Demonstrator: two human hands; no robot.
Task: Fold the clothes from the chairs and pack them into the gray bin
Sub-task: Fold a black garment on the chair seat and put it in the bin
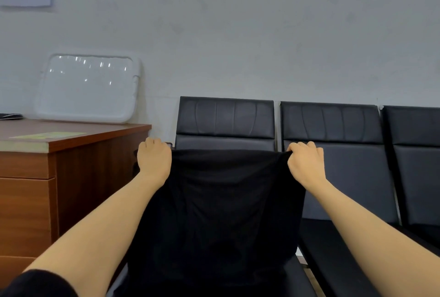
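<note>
While our left hand (154,156) and right hand (306,160) each pinch a top corner, the soft matte black garment (214,213) hangs flat before padded chairs (226,118)

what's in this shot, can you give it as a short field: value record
garment: black cloth held up and spread, hanging down in front of the chairs
left hand: left hand grips the top left corner
right hand: right hand grips the top right corner
chairs: row of black chairs against the wall
desk: brown wooden desk at left
on desk: white lid leaning on the wall
gray bin: not in view
fold state: not yet folded
</note>
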